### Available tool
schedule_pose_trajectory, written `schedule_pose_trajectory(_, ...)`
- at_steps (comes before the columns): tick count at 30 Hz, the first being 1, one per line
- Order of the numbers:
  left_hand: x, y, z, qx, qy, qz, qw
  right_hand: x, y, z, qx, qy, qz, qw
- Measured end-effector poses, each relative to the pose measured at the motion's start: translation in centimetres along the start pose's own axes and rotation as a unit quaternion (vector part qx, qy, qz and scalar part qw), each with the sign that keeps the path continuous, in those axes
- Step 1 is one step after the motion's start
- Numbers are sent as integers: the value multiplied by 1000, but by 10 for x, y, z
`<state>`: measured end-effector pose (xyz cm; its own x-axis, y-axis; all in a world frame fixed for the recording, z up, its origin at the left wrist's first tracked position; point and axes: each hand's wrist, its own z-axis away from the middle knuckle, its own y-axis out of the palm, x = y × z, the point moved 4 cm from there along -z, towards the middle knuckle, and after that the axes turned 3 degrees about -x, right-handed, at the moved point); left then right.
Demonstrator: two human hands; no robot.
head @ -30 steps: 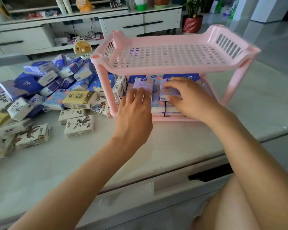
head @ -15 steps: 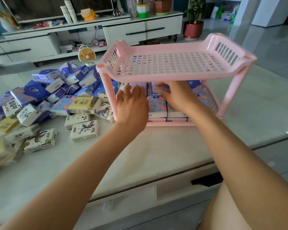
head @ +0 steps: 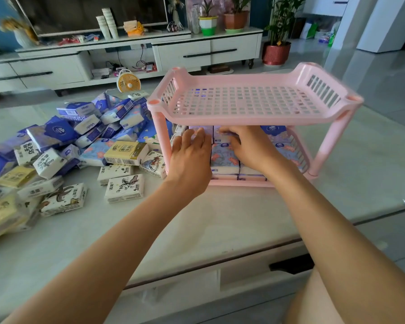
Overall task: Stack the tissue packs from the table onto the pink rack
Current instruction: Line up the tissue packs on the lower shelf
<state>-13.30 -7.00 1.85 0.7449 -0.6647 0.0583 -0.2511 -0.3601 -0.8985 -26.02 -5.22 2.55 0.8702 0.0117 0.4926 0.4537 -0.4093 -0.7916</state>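
Observation:
A pink two-tier rack [head: 248, 118] stands on the pale table [head: 197, 230]. Its top shelf holds nothing; the lower shelf carries stacked blue and pink-flowered tissue packs [head: 223, 157]. Both my hands reach into the lower tier. My left hand [head: 191, 157] lies with straight fingers against the packs near the rack's left post. My right hand [head: 246, 146] presses on the top packs in the middle, fingertips pointing left. A loose heap of tissue packs [head: 80, 141] in blue, white and yellow wrappers lies left of the rack.
A small orange desk fan [head: 128, 82] stands behind the heap. Beyond the table is a white TV cabinet [head: 185, 52] with potted plants. The table's front edge and a drawer handle [head: 290, 265] are close to me.
Both hands have pushed deeper under the top shelf onto the stacked packs. The camera has tilted up, so the rack sits lower in view.

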Motion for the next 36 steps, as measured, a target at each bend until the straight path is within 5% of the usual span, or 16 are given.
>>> schedule_pose_trajectory(11, 1, 4, 11, -48, 12, 21, 999, 13, -11, 20, -23, -53, 93, 994)
schedule_pose_trajectory(17, 3, 8, 11, -30, 3, 40, 999, 13, -6, 27, 30, -38, 84, 995)
schedule_pose_trajectory(21, -3, 2, 20, -39, 22, 35, 998, 4, -20, 34, -9, 10, 17, 1000)
schedule_pose_trajectory(26, -16, 10, 45, -33, 76, 63, 995, -14, -35, 65, -38, 42, 108, 993)
schedule_pose_trajectory(31, -23, 14, 46, -21, 73, 60, 995, -22, -16, 93, 89, 61, 249, 962)
schedule_pose_trajectory(36, -25, 17, 47, -4, 73, 65, 995, -22, -16, 96, 86, 53, 251, 963)
